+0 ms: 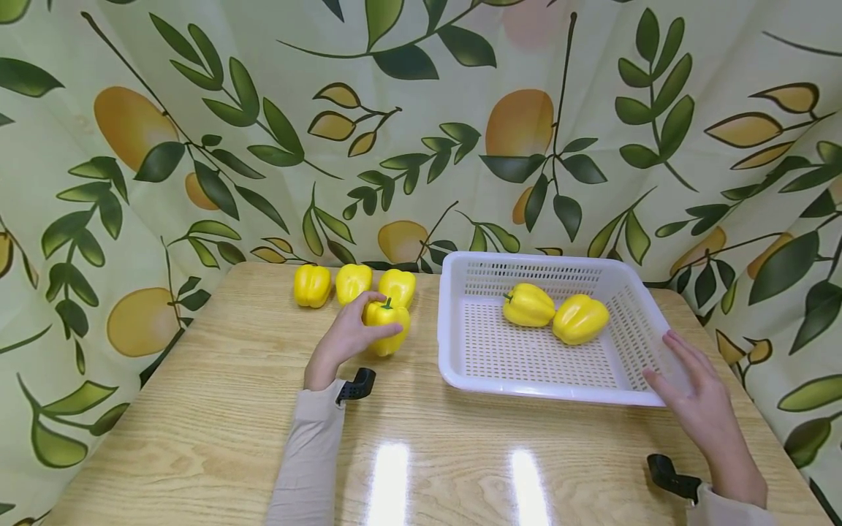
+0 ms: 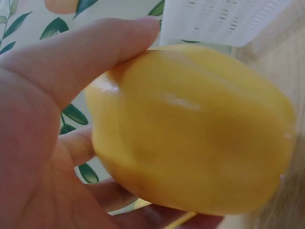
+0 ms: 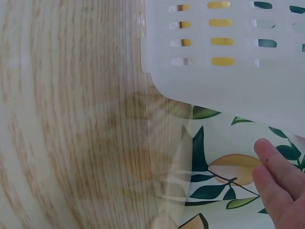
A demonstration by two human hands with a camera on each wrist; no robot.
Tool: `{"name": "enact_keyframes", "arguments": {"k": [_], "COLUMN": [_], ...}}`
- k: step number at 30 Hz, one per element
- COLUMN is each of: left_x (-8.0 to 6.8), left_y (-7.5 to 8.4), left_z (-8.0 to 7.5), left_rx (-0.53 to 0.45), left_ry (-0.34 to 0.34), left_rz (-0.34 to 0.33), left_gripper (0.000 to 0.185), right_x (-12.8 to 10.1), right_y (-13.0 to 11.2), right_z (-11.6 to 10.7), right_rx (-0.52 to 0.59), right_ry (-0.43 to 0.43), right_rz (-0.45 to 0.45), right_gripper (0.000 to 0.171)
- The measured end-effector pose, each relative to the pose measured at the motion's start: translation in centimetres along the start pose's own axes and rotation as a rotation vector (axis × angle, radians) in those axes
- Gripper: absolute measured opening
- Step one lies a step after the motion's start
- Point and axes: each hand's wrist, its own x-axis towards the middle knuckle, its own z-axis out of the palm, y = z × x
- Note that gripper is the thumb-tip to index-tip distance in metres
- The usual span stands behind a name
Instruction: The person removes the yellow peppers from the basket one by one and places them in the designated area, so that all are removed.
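Yellow pepper in left-hand grip

A staged recording booth: leaf-print cloth curtains a wooden table.

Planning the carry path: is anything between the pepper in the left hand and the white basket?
Nothing visible: bare table separates the held pepper in the left hand from the basket; only its near wall needs clearing.

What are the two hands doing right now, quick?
Left hand: closed around a yellow bell pepper.
Right hand: open, fingers straight against the white basket corner, holding nothing.
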Motion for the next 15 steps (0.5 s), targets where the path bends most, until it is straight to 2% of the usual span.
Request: {"name": "enact_keyframes", "arguments": {"k": [6, 15], "left_x": [0.07, 0.25], "left_y": [-0.57, -0.96], "left_z": [0.02, 0.14], "left_rx": [0.02, 0.05], "left_ry": [-0.058, -0.099], "left_rz": [-0.035, -0.092], "left_gripper": [0.058, 0.059], "right_x": [0.01, 0.02], "right_y": [-0.15, -0.21], "right_z": [-0.01, -0.06], "right_rx": [0.001, -0.003], "right_ry": [-0.001, -0.008], "right_rz": [0.008, 0.021], "right_gripper": [0.073, 0.073]}}
